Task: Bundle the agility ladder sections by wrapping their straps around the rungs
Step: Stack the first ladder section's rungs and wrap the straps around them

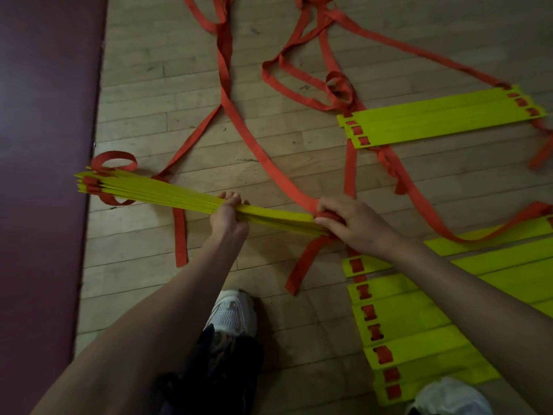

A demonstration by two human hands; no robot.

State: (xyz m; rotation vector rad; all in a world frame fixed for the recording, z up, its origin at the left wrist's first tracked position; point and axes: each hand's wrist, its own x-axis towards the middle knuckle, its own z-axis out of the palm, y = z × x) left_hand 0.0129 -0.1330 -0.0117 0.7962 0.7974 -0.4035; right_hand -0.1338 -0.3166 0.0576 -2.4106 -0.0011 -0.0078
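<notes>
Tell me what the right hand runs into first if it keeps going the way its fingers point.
The right hand grips the red strap at the end of the rung stack. Pushed further left along the stack, it would likely meet the left hand next.

two hands: left hand [229, 217] and right hand [353, 223]. two white shoes: one shoe [232, 313] between the arms, the other shoe [449, 396] at lower right. three lots of yellow rungs: one stack [149, 190], packed too tight to count; one fan [443, 115] at upper right, four rungs; one spread [419, 324] at lower right, about eight, partly hidden by an arm. red straps [260, 151] tangled, number unclear. one dark mat [45, 145].
</notes>
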